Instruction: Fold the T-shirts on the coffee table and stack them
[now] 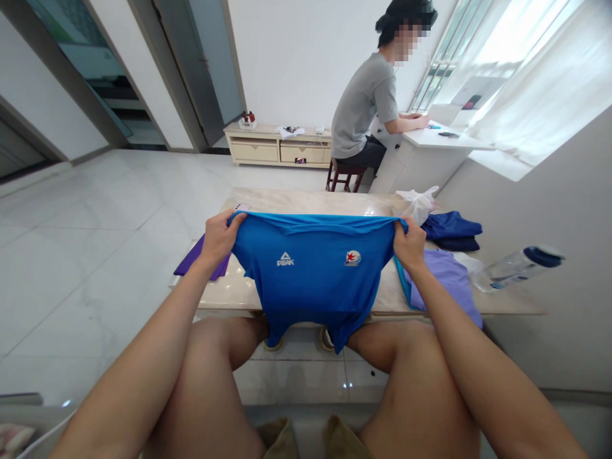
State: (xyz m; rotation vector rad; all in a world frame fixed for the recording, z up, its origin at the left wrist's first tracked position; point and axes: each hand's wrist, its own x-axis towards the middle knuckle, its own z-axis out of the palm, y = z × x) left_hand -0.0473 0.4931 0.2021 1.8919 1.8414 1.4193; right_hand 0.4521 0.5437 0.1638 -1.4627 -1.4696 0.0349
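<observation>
A blue T-shirt (315, 280) with a white PEAK logo and a small red-and-white emblem is stretched wide between my hands. My left hand (222, 237) pinches its upper left corner, thumb on top. At the upper right corner my right hand (410, 243) is closed on the fabric. The shirt's top edge is taut, while its lower part hangs over the table's front edge between my knees. Beyond and below it lies the marble-patterned low table (306, 199). Purple folded cloth (194, 256) lies near my left hand, and lavender cloth (442, 284) near my right.
On the table's right are a clear water bottle (514, 269) with a dark blue lid, folded dark blue clothes (454, 228) and a white plastic bag (417, 203). A person (366, 105) sits on a stool at a white desk (430, 153). A low cabinet (255, 150) stands against the wall.
</observation>
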